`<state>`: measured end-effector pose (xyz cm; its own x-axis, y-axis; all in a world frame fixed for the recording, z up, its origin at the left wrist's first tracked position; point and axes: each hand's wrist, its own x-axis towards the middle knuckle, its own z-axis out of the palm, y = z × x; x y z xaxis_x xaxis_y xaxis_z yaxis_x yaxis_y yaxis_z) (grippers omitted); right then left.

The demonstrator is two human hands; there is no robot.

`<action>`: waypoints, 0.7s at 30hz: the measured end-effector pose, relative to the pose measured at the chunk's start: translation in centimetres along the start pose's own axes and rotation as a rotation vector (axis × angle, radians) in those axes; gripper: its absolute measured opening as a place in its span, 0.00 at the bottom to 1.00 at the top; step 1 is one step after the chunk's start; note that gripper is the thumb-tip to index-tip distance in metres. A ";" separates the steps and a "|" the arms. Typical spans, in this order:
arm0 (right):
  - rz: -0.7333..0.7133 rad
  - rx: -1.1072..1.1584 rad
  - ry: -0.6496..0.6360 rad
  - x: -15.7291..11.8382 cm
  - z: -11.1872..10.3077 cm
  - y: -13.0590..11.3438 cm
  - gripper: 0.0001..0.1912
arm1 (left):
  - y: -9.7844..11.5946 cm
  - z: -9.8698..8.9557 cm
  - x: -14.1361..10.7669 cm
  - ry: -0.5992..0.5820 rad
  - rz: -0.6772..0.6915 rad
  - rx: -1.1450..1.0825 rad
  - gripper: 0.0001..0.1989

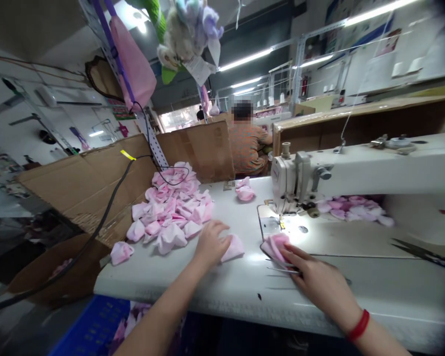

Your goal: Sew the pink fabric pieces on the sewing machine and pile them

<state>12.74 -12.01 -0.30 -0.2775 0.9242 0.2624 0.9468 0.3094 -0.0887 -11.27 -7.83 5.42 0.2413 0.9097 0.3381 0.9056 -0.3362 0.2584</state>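
My right hand [321, 282], with a red band at its wrist, pinches a folded pink fabric piece [276, 245] on the machine bed just in front of the lit needle area. Thin metal prongs, apparently tweezers [282, 269], stick out from under its fingers. The white sewing machine [356, 170] has its presser foot [282, 223] behind that fabric. Over the tabletop, my left hand [211, 246] has fingers and thumb apart, beside a small pale pink fabric piece [233, 248] that its thumb seems to touch. Left of it lies a heap of pink fabric pieces [174, 212].
Cardboard panels [196, 151] wall the table's far and left sides. Black scissors [426, 253] lie at the right. More pink pieces [356, 210] sit behind the machine arm. A black cable [111, 207] hangs at left, above a blue crate [91, 326]. A person [246, 143] sits beyond.
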 end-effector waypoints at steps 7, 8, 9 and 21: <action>-0.006 0.012 -0.020 0.2 -0.4 -0.1 0.22 | 3.2 0.3 -1.4 -0.096 0.078 0.184 0.09; -0.003 0.017 -0.021 0.3 -0.4 -0.1 0.22 | 3.3 0.7 -1.5 -0.097 0.072 0.207 0.08; -0.001 0.023 -0.021 0.3 -0.4 -0.1 0.22 | 3.3 1.0 -1.6 -0.094 0.066 0.224 0.08; -0.003 0.050 -0.006 0.1 0.0 0.0 0.23 | -0.2 -1.9 -2.1 0.032 0.025 0.017 0.09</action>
<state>12.72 -11.88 -0.28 -0.2809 0.9247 0.2571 0.9368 0.3224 -0.1359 -12.63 -10.08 6.38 0.2525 0.8926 0.3735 0.9052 -0.3542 0.2347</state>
